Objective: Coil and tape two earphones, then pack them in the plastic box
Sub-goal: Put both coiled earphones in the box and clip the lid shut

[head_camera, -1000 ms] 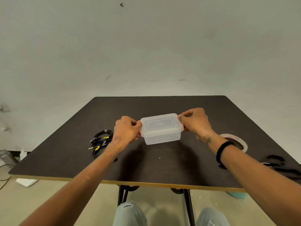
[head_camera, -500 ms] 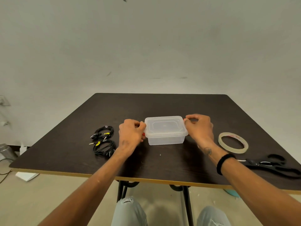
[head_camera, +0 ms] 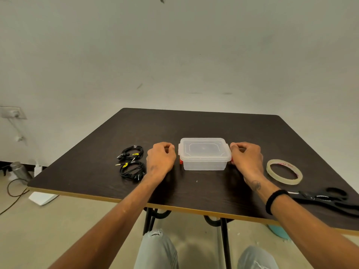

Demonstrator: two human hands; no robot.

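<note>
Flanking one lidded plastic box (head_camera: 204,154), left hand (head_camera: 160,159) and right hand (head_camera: 246,159) sat curled, grip unclear; two coiled earphones (head_camera: 132,162) lay left of the left hand, one tape roll (head_camera: 284,171) and one pair of scissors (head_camera: 328,199) right of the right.

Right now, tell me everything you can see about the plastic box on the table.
The plastic box is clear, rectangular, round-cornered, and looks empty. Its translucent lid is on, with red clips at both ends. It stands upright mid-table. The left hand sits curled just beside its left end; the right hand is at the right clip.
</note>
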